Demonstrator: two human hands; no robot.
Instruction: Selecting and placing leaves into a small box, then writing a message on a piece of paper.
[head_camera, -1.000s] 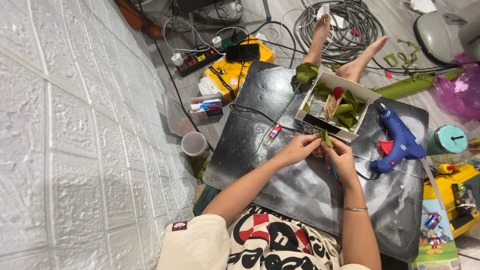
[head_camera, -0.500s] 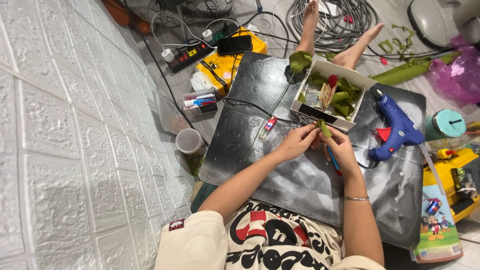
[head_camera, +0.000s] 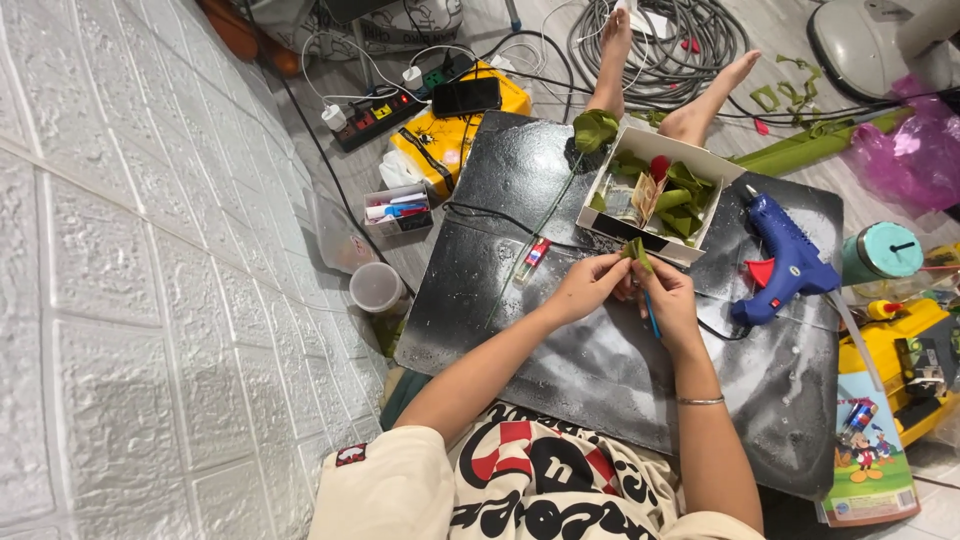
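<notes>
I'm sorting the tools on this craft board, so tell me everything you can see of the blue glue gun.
The blue glue gun looks like moulded plastic, with a red trigger and a red stand piece under the barrel. It lies on the dark speckled board, nozzle towards the white cardboard box of green pieces, handle pointing towards the person. A dark cord seems to run from the handle. Neither hand touches it; the right hand is nearest.

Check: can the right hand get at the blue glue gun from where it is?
Probably yes. The right hand is pinching a green piece with the left, but the glue gun lies just beside it on the black board, nothing between.
</notes>
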